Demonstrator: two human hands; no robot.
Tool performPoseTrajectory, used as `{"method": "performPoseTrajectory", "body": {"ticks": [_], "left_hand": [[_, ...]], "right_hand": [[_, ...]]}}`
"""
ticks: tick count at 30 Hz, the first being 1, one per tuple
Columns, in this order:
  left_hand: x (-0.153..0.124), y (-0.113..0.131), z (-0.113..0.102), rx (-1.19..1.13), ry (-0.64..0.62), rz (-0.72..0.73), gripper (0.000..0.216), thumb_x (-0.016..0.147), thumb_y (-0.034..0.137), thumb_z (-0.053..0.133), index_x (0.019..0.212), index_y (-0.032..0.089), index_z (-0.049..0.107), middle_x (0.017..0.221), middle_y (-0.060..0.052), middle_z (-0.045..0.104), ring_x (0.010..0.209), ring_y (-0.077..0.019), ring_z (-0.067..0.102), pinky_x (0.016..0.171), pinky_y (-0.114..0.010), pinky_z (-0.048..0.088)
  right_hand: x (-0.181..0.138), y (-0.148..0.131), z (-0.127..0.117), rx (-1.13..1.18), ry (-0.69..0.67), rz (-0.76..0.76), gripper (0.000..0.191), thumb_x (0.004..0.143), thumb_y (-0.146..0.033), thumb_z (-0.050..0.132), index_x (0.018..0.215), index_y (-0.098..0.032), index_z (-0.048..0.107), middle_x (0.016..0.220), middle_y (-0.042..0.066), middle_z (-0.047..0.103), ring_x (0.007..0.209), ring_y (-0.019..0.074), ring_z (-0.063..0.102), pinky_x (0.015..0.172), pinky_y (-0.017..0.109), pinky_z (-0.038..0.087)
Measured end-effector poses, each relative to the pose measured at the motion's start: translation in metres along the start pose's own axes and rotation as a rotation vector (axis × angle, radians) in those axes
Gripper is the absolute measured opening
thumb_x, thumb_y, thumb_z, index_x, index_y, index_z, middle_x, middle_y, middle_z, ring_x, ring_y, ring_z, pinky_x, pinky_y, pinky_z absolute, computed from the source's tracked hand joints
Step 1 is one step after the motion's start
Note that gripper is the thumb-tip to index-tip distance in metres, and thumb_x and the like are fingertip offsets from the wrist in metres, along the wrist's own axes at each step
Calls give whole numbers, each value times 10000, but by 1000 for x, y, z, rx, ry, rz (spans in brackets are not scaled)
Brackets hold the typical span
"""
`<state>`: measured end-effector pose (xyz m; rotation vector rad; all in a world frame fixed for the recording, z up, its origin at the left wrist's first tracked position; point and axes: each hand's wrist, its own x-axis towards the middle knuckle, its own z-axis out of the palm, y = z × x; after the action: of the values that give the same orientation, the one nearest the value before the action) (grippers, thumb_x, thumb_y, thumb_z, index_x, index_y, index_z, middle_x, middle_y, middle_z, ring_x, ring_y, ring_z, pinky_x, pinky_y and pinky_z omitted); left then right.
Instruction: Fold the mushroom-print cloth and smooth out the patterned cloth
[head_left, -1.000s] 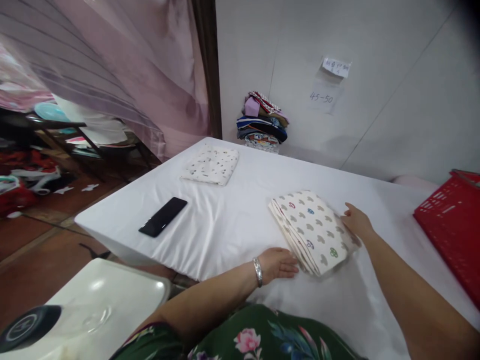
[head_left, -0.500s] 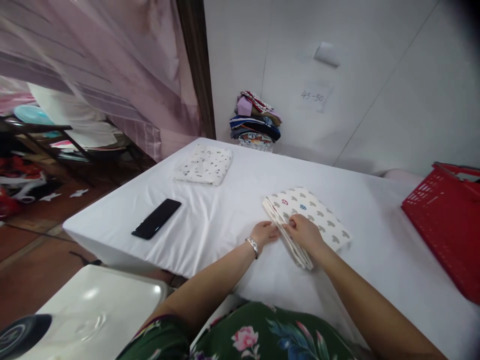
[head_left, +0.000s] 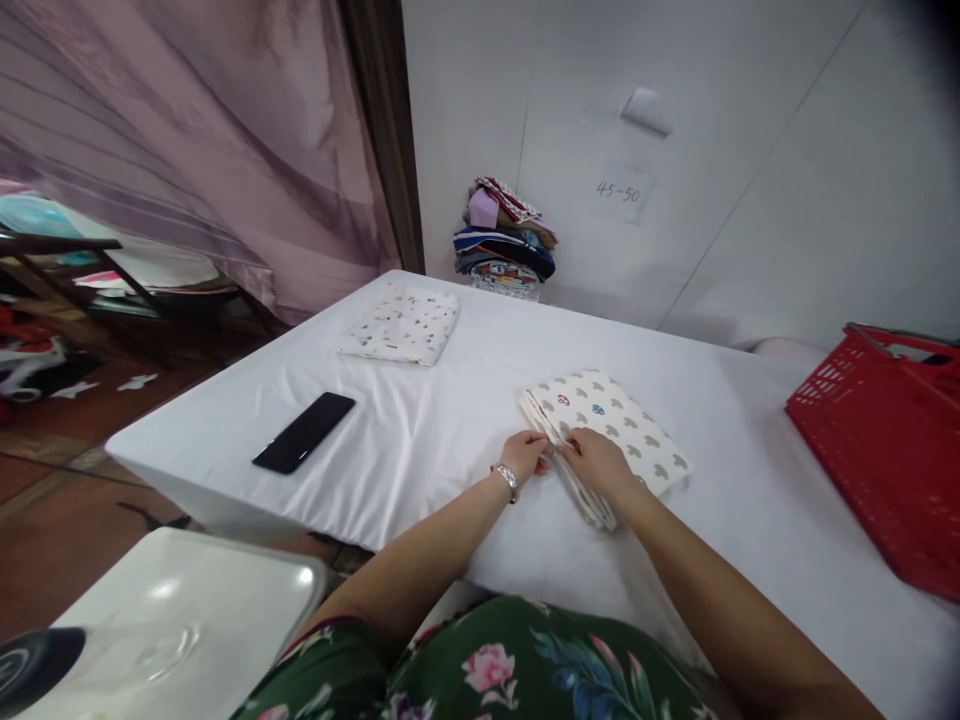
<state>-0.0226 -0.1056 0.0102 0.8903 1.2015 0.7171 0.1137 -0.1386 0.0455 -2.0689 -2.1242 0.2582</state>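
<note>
A folded cream cloth [head_left: 626, 430] with a grey, red and blue pattern lies on the white-covered table [head_left: 450, 450] in front of me. My left hand [head_left: 527, 452], a silver bracelet on its wrist, pinches the cloth's layered near-left edge. My right hand [head_left: 595, 465] rests on the same edge right beside it, fingers curled onto the folds. Both hands touch each other at the cloth's edge.
A second folded patterned cloth [head_left: 401, 325] lies at the table's far left. A black phone [head_left: 294, 446] sits near the left edge. A red plastic basket [head_left: 885, 440] stands at the right. A pile of coloured fabrics [head_left: 504, 240] leans against the white wall. A white chair [head_left: 180, 620] is lower left.
My right hand came from the cloth's far right side to its near-left edge. My left hand moved up from the table to that edge, and both have closed on the folds.
</note>
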Motion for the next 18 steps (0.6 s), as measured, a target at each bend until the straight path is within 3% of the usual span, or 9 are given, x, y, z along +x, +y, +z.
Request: {"method": "performPoseTrajectory", "body": {"ticks": [10,18], "left_hand": [[-1,-1,-2,24,-38,5,205,792,117,499,978,110,585,721,-13,643,424,-54,525,428,-175,457],[-2,-2,-1,37,-39,15,210,795,148,527,988,116,603,707,-10,652,432,-50,528,452,-168,466]], "right_hand": [[3,7,-2,-31,-59,-75,164,818,-240,466,723,-177,584,800,48,615,763,157,536,625,240,295],[4,12,0,237,-8,-88,202,770,-182,445,778,-181,647,728,17,626,679,137,539,624,225,342]]}}
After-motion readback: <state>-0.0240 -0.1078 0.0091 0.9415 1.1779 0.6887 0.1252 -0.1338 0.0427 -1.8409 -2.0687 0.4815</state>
